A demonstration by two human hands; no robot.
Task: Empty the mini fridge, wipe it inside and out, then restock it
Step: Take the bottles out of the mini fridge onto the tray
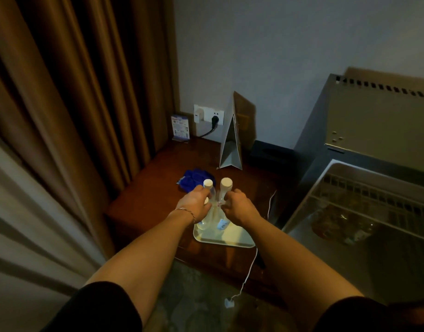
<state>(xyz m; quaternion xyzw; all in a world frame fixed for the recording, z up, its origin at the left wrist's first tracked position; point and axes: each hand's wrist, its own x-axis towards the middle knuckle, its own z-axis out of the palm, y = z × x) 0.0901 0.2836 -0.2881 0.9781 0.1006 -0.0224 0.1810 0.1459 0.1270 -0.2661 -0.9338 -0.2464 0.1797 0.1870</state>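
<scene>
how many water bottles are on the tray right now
2, standing upright side by side on the tray: the left bottle under the left hand, the right bottle by the right hand. The hands could hide another.

Blue cloth (196,179), white-capped bottles (217,204), cream tray (230,238)

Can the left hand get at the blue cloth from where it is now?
Probably yes. The blue cloth lies bare on the table just beyond the left hand, nothing between them, but that hand's fingers are wrapped around a bottle and must release it first.
</scene>
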